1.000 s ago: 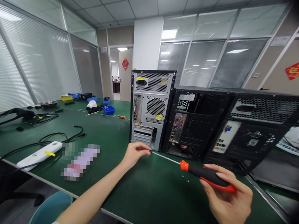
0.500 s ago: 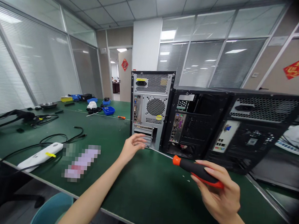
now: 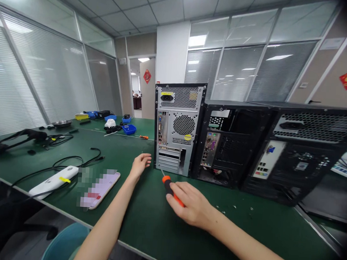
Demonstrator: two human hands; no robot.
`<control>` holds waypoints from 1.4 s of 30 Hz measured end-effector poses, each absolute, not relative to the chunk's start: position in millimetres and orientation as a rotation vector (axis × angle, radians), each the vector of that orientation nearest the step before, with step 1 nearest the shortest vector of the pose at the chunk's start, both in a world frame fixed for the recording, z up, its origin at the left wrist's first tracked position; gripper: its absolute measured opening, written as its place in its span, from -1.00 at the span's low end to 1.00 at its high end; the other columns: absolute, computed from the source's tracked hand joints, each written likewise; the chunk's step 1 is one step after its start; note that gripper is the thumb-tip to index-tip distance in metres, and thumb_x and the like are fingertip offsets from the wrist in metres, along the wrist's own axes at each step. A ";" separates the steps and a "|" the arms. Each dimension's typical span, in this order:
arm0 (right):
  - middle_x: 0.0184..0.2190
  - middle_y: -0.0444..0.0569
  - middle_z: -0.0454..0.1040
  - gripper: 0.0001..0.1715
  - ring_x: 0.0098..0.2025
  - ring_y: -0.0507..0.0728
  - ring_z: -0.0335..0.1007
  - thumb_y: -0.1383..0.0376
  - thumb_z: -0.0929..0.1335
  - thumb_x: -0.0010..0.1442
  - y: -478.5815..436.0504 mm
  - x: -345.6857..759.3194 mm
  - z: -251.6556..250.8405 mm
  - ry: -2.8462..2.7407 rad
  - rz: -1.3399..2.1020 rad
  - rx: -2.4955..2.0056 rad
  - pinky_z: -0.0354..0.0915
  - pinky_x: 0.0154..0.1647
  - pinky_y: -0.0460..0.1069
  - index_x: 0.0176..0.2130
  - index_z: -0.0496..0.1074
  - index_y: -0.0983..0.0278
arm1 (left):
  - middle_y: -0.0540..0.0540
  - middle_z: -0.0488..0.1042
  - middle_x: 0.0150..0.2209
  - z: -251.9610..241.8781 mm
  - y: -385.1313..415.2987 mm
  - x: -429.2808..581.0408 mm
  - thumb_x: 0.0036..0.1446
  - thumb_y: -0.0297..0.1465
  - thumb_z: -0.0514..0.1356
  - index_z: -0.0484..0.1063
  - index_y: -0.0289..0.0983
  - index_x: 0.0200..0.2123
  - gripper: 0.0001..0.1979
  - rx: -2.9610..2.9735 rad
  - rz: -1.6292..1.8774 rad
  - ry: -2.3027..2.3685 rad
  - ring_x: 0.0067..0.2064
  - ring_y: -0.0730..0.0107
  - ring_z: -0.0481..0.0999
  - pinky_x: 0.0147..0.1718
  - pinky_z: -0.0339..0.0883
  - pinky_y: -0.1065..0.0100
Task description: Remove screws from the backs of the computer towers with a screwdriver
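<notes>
My right hand [image 3: 191,205] is wrapped round the handle of a black and orange screwdriver [image 3: 168,182]. Its shaft slants up and left, with the tip at the lower left corner of a silver-backed computer tower [image 3: 178,143]; contact there is too fine to tell. Beside the tower's lower left edge is my left hand [image 3: 141,166], its fingers loosely bent and apart, with nothing visible in them. The tower stands upright, rear panel towards me, with slot covers [image 3: 168,161] low on its back.
Two black computer cases [image 3: 227,149] [image 3: 303,165] stand to the right. On the left lie a phone [image 3: 106,188], a white power strip [image 3: 54,181] and black cables [image 3: 68,157]. Blue trays [image 3: 129,129] and another screwdriver [image 3: 144,137] are farther back. Small scraps [image 3: 235,207] dot the green table [image 3: 144,230].
My right hand has brought the screwdriver left to the silver-backed tower's lower corner. My left hand has drawn back from the slot covers to beside the tower. The view has shifted slightly.
</notes>
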State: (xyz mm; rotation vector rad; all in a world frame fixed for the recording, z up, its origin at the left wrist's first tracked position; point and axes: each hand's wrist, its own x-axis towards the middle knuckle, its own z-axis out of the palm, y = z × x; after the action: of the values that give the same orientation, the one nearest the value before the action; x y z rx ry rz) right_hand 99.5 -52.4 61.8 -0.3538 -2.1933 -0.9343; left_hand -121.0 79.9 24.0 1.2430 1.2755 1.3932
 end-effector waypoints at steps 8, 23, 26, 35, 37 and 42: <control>-0.28 0.03 0.44 -0.75 -0.35 0.08 0.35 0.40 0.21 0.14 -28.8 58.7 51.3 -2.296 -1.161 -0.311 0.24 -0.39 -0.02 -0.14 0.27 0.23 | -0.19 0.46 -0.08 -12.4 105.1 -119.3 0.01 -0.63 -0.02 0.37 -0.33 -0.04 -0.57 1.500 1.215 1.460 -0.14 0.37 0.49 -0.11 0.33 0.33; -0.24 0.01 0.41 -0.72 -0.33 0.05 0.32 0.40 0.16 0.19 -11.0 42.5 30.9 -2.367 -1.189 -0.269 0.21 -0.35 0.00 -0.09 0.23 0.18 | -0.09 0.50 -0.11 -30.1 114.4 -119.5 0.00 -0.54 0.07 0.42 -0.23 -0.06 -0.60 1.515 1.220 1.314 -0.09 0.31 0.47 -0.05 0.29 0.24; -0.23 -0.01 0.41 -0.72 -0.32 0.06 0.32 0.39 0.17 0.19 -9.8 41.4 30.4 -2.378 -1.191 -0.287 0.21 -0.35 0.00 -0.09 0.23 0.17 | -0.07 0.51 -0.15 -29.6 112.3 -118.8 -0.03 -0.52 0.11 0.44 -0.20 -0.08 -0.61 1.449 1.228 1.257 -0.08 0.29 0.46 -0.08 0.31 0.23; -0.23 -0.02 0.40 -0.73 -0.34 0.07 0.32 0.39 0.18 0.17 -8.0 37.2 27.4 -2.381 -1.174 -0.274 0.20 -0.34 0.01 -0.11 0.23 0.17 | -0.07 0.44 -0.05 -29.3 108.0 -115.1 -0.02 -0.60 0.07 0.43 -0.23 -0.08 -0.59 1.180 1.242 1.151 -0.14 0.48 0.45 -0.18 0.32 0.40; -0.23 -0.02 0.40 -0.73 -0.34 0.07 0.32 0.39 0.18 0.17 -8.5 36.4 27.4 -2.377 -1.173 -0.273 0.20 -0.34 0.01 -0.11 0.22 0.16 | -0.06 0.45 -0.07 -29.5 107.4 -114.6 -0.03 -0.62 0.07 0.43 -0.21 -0.09 -0.58 1.153 1.251 1.130 -0.16 0.51 0.45 -0.22 0.32 0.45; -0.23 -0.01 0.39 -0.73 -0.34 0.06 0.31 0.40 0.17 0.18 -9.4 35.6 28.1 -2.381 -1.182 -0.258 0.18 -0.34 0.01 -0.11 0.21 0.16 | -0.04 0.46 -0.11 -28.1 104.4 -111.8 -0.03 -0.65 0.06 0.44 -0.21 -0.11 -0.57 1.099 1.282 1.058 -0.22 0.58 0.45 -0.27 0.31 0.53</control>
State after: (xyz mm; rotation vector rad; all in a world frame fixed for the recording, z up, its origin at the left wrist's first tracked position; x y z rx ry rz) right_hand 35.6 -9.4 28.1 -0.2578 -2.3812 -1.1821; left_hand -111.8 104.4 -28.1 1.0990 1.0580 1.2816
